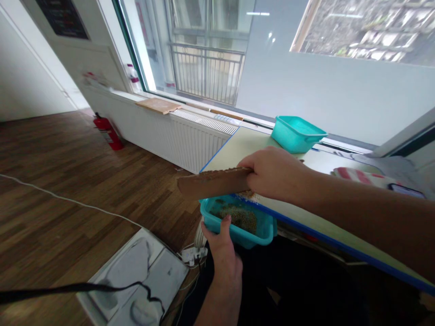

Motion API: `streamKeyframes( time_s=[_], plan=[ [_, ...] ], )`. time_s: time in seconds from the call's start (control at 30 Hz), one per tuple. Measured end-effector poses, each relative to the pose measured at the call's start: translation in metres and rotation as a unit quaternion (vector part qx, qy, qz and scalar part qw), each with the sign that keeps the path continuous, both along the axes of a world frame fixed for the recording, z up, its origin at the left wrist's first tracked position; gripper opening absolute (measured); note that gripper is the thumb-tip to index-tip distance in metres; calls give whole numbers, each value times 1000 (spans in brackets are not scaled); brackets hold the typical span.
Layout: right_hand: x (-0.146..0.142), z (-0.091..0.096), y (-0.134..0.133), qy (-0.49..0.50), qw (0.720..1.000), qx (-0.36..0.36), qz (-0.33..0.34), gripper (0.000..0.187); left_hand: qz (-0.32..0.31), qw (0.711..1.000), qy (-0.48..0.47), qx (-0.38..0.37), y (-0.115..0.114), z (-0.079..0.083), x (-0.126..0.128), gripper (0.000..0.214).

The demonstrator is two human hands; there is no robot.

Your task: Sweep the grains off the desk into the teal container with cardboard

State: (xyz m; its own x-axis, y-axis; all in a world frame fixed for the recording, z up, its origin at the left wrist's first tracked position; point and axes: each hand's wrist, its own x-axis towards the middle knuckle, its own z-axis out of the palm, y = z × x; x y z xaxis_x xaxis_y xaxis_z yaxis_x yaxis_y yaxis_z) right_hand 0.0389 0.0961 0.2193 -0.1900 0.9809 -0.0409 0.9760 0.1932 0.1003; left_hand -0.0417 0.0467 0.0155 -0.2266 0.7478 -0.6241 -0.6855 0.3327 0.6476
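Observation:
My right hand (272, 174) grips one end of a flat brown piece of cardboard (212, 182) with a ragged upper edge. It is held out to the left, above a turquoise plastic tub (253, 238). My left hand (222, 249) clasps the tub's near rim, thumb over the edge. Inside the tub lies a heap of small brownish grains (243, 218). The tub sits just below the blue-taped edge of a pale table (234, 151), over my lap. Some pale crumbs (250, 195) lie at that edge, partly hidden by my right hand.
A second turquoise tub (295, 136) stands at the table's back, by the window. A striped cloth (360, 175) and a phone (406, 190) lie to the right. Below left are a white panel (136, 276), a power strip (194, 255) and cables. A fire extinguisher (108, 132) stands beside the radiator (190, 136).

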Motion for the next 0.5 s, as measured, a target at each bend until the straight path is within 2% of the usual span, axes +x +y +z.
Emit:
streamKeyframes(
  time_s=[0.17,0.5],
  plan=[
    [-5,3,-8,-23,998,54,3,32,1,1000,-5,-2,-4,1,1,69],
    [-10,11,-13,-23,999,11,-23,36,-6,1000,-6,-12,-8,3,4,73]
  ],
)
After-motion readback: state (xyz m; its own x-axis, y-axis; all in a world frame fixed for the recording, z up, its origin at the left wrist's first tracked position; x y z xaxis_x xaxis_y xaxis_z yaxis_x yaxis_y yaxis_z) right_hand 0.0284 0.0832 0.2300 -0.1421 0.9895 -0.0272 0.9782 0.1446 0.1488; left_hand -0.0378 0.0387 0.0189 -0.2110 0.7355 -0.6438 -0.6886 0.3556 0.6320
